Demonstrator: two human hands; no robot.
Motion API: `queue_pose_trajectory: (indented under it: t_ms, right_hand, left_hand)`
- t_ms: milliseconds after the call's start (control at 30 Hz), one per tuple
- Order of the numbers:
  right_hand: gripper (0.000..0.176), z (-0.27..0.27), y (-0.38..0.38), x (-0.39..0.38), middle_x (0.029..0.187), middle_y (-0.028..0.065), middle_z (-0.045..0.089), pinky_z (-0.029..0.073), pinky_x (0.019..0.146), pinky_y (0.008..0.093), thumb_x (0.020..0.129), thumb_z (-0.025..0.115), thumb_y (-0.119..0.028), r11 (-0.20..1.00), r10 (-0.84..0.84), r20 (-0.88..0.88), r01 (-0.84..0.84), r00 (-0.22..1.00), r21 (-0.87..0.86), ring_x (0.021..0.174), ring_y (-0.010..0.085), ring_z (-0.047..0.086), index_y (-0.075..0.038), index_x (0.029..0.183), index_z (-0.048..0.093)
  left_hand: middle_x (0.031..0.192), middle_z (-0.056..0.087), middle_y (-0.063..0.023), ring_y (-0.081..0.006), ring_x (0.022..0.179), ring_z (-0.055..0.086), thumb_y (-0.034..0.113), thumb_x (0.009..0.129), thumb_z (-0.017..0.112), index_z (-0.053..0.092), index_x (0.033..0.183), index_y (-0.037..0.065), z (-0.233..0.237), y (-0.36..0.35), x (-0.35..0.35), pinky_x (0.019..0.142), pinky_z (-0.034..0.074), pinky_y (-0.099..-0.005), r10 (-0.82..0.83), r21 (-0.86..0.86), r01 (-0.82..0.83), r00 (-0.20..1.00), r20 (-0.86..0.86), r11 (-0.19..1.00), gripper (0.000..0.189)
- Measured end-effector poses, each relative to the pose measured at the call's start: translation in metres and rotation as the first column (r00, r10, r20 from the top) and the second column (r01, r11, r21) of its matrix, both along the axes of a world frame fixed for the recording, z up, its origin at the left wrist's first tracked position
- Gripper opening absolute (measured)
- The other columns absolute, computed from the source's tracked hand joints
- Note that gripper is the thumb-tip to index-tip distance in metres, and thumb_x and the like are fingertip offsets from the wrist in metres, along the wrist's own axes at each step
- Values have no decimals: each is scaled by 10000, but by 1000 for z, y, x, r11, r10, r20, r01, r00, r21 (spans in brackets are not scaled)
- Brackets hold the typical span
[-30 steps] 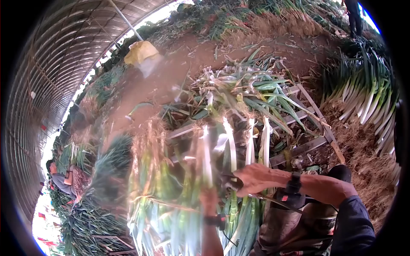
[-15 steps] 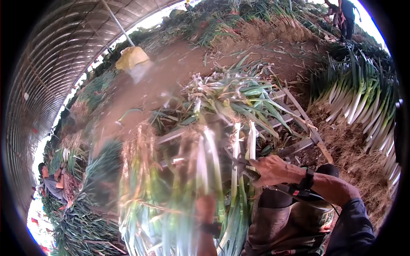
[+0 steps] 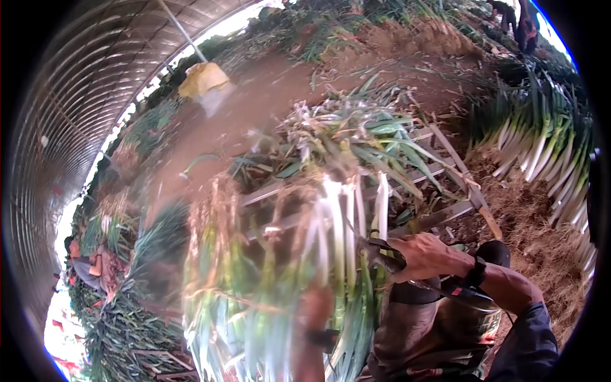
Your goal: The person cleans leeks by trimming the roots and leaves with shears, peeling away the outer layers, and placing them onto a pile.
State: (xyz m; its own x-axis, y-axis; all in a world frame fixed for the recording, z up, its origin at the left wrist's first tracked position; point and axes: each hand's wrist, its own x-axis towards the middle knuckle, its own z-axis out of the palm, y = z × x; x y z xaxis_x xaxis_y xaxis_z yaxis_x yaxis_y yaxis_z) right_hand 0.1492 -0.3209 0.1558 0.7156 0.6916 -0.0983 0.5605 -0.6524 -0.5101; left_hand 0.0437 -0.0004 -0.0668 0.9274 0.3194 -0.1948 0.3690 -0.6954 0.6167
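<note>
A bunch of long green onions (image 3: pixel 340 280) lies in front of me, white root ends pointing away and green leaves toward me. My left hand (image 3: pixel 316 304), smeared by motion, is low over the stalks; its fingers cannot be made out. Fingers wrapped round dark-handled scissors (image 3: pixel 379 251), my right hand (image 3: pixel 429 256) sits just right of the white stalks. The scissors' blades point up and left, close to the stalks. More onions with brown dry roots (image 3: pixel 216 210) lie to the left.
Trimmed leaves and roots (image 3: pixel 363 130) are heaped on a wooden frame (image 3: pixel 455 162) beyond the onions. Cleaned onions (image 3: pixel 538 137) lie in a row at right, beside piled roots (image 3: pixel 509 210). Another person (image 3: pixel 95 267) is at far left. A yellow-topped bag (image 3: pixel 205 81) surrounds a pole's base.
The whole view has shifted slightly right. The white stalks by my left hand have moved right, closer to the others. My right hand keeps hold of the scissors.
</note>
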Motion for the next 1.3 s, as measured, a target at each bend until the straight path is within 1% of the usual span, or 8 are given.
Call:
queue_pose_trajectory:
  t_ms: [200, 400, 500, 533, 667, 767, 1000, 1300]
  right_hand:
    - [699, -11, 45, -9, 728, 174, 633, 486, 570, 456, 738, 745, -441, 969, 228, -76, -218, 971, 119, 608, 348, 627, -21, 1263, 553]
    - [509, -64, 85, -17, 603, 28, 508, 367, 369, 338, 788, 742, -448, 860, 456, 50, -454, 889, 231, 443, 158, 443, -12, 952, 538]
    - [494, -66, 105, -29, 582, 1, 476, 355, 352, 314, 786, 765, -422, 836, 476, 35, -464, 879, 293, 436, 143, 425, -5, 917, 537]
    - [484, -62, 113, -32, 568, -19, 429, 341, 355, 308, 778, 786, -386, 881, 473, -211, -458, 855, 120, 436, 144, 406, 9, 897, 532]
    - [450, -68, 120, -42, 558, 15, 419, 349, 368, 340, 766, 766, -355, 886, 461, -79, -454, 884, 88, 435, 161, 421, 18, 855, 530]
    - [441, -81, 118, -43, 552, 46, 439, 365, 376, 361, 758, 750, -352, 869, 429, 206, -464, 879, 171, 436, 175, 446, 23, 832, 530]
    - [475, -80, 122, -29, 545, 68, 450, 394, 393, 383, 768, 746, -402, 923, 372, -89, -358, 924, 141, 430, 221, 477, 16, 858, 540]
    - [485, -54, 121, -36, 562, 93, 489, 409, 396, 412, 770, 756, -390, 868, 445, -34, -421, 895, 264, 437, 261, 512, 27, 841, 518]
  left_hand:
    - [1057, 674, -157, -271, 845, 661, 163, 920, 648, 605, 1314, 82, -10, 15, -27, 720, 542, -406, -189, 108, 169, 958, 214, 980, 405]
    - [1193, 600, -153, -396, 1141, 516, 181, 841, 652, 634, 1187, 82, 39, 36, -45, 1010, 391, -541, -69, 477, -175, 890, 451, 861, 360]
    - [1208, 595, -186, -396, 1142, 522, 200, 830, 666, 605, 1241, 66, 41, 52, -35, 1017, 398, -530, 40, 521, -199, 953, 300, 830, 436]
    - [1246, 601, -231, -425, 1166, 540, 240, 847, 670, 567, 1305, 42, 46, 56, -30, 1012, 420, -529, 75, 499, -178, 973, 220, 848, 509]
    - [1237, 631, -289, -478, 1118, 608, 350, 872, 699, 539, 1339, -5, 35, 79, -19, 966, 476, -526, 2, 480, -22, 999, 43, 877, 608]
    - [1203, 649, -288, -460, 1098, 627, 371, 860, 716, 550, 1323, -15, 33, 92, -10, 954, 488, -514, 133, 319, -117, 991, -29, 940, 625]
    - [1199, 661, -274, -419, 1095, 634, 447, 907, 657, 540, 1324, -56, 54, 110, -7, 981, 476, -445, 14, 5, -13, 989, -150, 1000, 664]
    - [1259, 648, -227, -280, 1243, 579, 515, 937, 584, 557, 1303, -122, -23, 145, -31, 1097, 385, -344, 130, -421, -79, 987, 94, 904, 736]
